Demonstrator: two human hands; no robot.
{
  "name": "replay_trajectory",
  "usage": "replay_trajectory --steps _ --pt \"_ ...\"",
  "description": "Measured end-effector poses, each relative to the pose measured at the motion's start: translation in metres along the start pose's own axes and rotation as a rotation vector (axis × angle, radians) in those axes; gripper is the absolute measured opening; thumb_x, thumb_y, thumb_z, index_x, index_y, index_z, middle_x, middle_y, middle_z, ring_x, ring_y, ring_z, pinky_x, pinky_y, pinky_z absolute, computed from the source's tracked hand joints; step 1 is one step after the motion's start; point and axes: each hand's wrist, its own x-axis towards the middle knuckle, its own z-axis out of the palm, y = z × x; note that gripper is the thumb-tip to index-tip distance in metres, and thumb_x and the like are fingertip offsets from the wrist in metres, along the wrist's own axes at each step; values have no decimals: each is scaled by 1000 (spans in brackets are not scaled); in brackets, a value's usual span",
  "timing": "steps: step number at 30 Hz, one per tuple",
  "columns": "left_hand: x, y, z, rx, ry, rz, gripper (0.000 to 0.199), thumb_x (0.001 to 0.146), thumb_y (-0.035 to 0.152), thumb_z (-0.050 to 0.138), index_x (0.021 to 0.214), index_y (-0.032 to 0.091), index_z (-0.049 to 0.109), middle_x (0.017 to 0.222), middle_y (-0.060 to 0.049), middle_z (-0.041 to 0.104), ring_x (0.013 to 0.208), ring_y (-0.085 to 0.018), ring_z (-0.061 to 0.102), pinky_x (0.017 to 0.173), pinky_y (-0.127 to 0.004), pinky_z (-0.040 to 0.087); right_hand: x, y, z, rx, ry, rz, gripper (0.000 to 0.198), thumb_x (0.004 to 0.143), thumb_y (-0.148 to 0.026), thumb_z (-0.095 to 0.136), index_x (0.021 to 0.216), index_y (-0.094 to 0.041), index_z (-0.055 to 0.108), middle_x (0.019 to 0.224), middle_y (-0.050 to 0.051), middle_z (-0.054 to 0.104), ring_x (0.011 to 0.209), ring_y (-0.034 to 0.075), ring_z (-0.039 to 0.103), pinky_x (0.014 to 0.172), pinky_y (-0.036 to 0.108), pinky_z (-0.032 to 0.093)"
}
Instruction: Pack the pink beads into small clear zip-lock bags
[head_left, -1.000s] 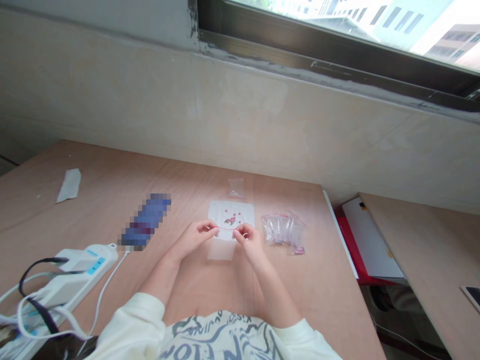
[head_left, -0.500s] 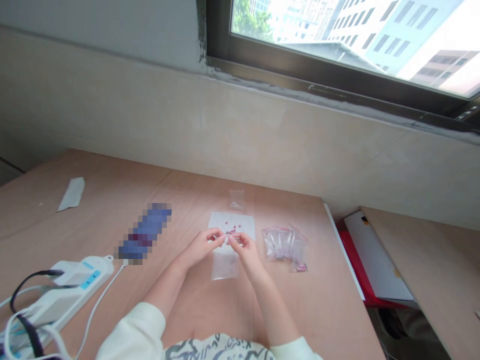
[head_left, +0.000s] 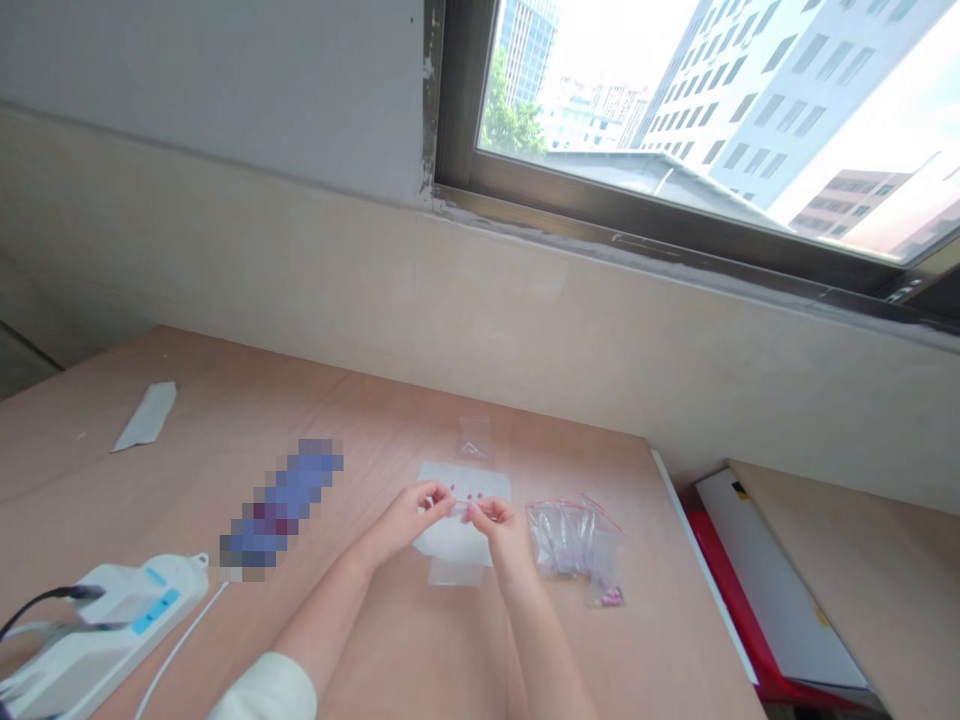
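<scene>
Over a white sheet of paper (head_left: 450, 545), my left hand (head_left: 421, 512) and my right hand (head_left: 501, 525) face each other, each with thumb and fingers pinched. A thin, pale pinkish strand-like piece (head_left: 462, 503) spans the small gap between the fingertips. It is too small to name. Several tiny dark-pink beads (head_left: 471, 497) lie on the paper just beyond my fingers. A flat clear bag (head_left: 456, 573) sticks out from under the paper's near edge.
To the right lie several clear zip bags (head_left: 566, 540), one with pink beads (head_left: 612, 597). Behind the paper is a small clear bag (head_left: 475, 437). At left are a blurred-out phone (head_left: 281, 510), a power strip (head_left: 142, 600) with cables and a white scrap (head_left: 147, 415).
My view has tilted up, so the table sits lower in the picture. My fingertips have drawn slightly apart, showing the thin piece between them. Less of the near flat bag shows.
</scene>
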Motion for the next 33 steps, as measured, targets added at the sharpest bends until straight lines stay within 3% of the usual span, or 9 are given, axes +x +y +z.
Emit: replay_trajectory --steps 8,11,15,18,22,28,33 --pt "3 -15 -3 -103 60 -52 27 70 39 46 60 15 51 59 1 52 59 -12 47 53 -21 37 5 22 -3 13 -87 31 23 55 -40 62 59 -17 59 61 3 61 57 14 52 51 24 35" --pt "8 -27 -4 -167 127 -78 27 69 42 46 71 16 53 70 -1 56 63 -13 51 57 -23 40 12 35 -4 24 -94 29 20 53 -36 63 52 -17 54 54 2 59 54 14 52 51 24 36" --pt "5 -55 -6 -114 260 -102 29 71 41 44 83 16 52 80 -5 58 70 -16 52 65 -27 41 53 25 -6 -60 112 -57 14 55 -31 57 55 -17 52 54 2 57 56 15 53 55 26 38" --pt "-5 -76 -6 42 245 -108 26 73 39 40 78 17 53 68 -3 55 62 -16 50 60 -28 41 100 9 -4 -298 298 -55 7 56 -24 53 56 -18 50 54 2 56 53 15 52 52 26 37" --pt "-15 -85 -3 210 251 -13 19 76 32 38 82 21 52 77 -4 56 73 -18 51 69 -31 40 141 3 3 -417 390 -34 11 50 -17 55 51 -20 45 52 3 53 55 18 51 52 28 34" --pt "-14 -80 -1 304 267 25 16 77 27 36 82 21 50 80 -5 56 76 -19 52 70 -32 41 139 13 17 -561 474 -82 10 55 -14 55 62 -18 50 74 14 57 82 28 50 71 37 31" --pt "-12 -84 -2 363 239 24 16 77 26 35 82 20 48 78 -5 56 72 -18 51 70 -32 41 123 2 13 -779 541 -170 17 66 -18 48 82 -11 51 89 19 54 89 28 45 75 38 29"
